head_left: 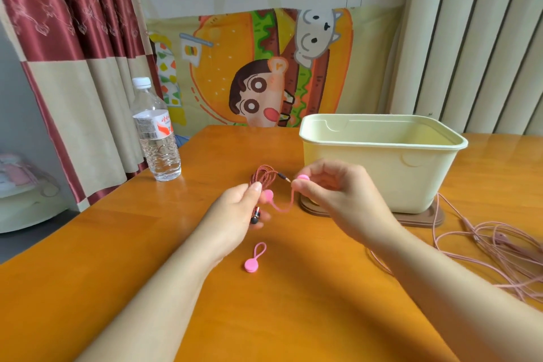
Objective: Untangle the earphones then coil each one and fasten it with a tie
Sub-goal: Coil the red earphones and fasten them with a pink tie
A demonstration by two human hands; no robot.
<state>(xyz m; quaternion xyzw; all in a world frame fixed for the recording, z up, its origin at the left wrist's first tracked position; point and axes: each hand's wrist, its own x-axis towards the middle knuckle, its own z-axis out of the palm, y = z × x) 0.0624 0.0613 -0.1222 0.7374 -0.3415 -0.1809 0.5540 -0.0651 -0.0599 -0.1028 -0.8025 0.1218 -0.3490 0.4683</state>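
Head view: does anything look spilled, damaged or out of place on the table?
Nothing spilled or damaged. The pink earphones sprawl loose at the right of the table, not yet coiled, and the cream bin stands on what looks like its brown lid.

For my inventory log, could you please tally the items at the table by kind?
Earphones: 2 (red set, pink set)
Ties: 2 (held tie, lying tie)
Water bottle: 1
Cream tub: 1
Brown lid: 1
Total: 7
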